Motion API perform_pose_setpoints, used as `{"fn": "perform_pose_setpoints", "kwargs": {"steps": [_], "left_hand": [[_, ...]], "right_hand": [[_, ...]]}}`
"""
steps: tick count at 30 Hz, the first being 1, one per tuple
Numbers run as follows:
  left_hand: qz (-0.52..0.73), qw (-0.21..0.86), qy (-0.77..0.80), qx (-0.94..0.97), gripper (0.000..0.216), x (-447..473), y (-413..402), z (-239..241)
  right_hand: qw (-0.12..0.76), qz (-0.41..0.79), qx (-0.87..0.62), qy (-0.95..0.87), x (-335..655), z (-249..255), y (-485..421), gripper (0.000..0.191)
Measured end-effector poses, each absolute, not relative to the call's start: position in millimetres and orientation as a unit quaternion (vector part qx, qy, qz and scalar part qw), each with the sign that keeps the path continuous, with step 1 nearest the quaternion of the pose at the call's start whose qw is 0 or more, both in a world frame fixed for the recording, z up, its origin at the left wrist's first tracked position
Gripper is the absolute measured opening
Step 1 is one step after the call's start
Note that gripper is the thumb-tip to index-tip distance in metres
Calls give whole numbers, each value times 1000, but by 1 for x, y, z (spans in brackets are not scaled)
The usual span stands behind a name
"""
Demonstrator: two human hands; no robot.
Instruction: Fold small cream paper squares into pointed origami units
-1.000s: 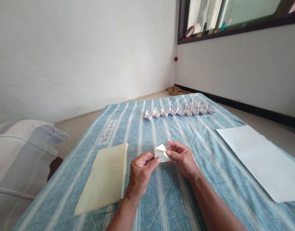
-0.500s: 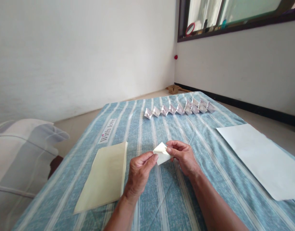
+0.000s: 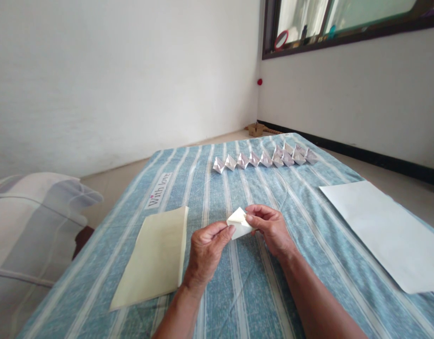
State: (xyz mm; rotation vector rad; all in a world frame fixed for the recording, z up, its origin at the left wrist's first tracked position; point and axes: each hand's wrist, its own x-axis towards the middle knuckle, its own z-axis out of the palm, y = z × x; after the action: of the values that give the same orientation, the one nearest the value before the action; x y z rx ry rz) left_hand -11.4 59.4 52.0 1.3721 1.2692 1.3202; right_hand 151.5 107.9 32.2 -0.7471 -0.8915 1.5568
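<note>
Between my two hands is a small folded piece of pale cream paper (image 3: 240,229), held above the striped cloth with a pointed flap at its top. My left hand (image 3: 207,249) pinches its left edge between thumb and forefinger. On the opposite side, my right hand (image 3: 271,228) grips the right edge, its thumb lying over the flap. The fingers behind the paper are partly hidden. To the left of my left hand lies a stack of pale yellow paper sheets (image 3: 155,256).
Several folded paper boats (image 3: 242,161) stand in a row toward the table's far end. A large white sheet (image 3: 382,235) lies at the right on the blue striped tablecloth (image 3: 132,226). A cloth-covered chair (image 3: 29,226) stands beyond the left edge.
The folded paper tilts slightly in my fingers, its lower edge a little higher. Both hands keep the same grip, and the view has shifted a touch.
</note>
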Motion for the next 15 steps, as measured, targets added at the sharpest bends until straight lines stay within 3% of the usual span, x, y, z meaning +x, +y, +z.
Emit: {"fn": "perform_pose_setpoints", "kwargs": {"steps": [15], "left_hand": [[544,415,518,512,20,-9,60,51]], "right_hand": [[558,666,-310,-387,152,30,107,25]]}}
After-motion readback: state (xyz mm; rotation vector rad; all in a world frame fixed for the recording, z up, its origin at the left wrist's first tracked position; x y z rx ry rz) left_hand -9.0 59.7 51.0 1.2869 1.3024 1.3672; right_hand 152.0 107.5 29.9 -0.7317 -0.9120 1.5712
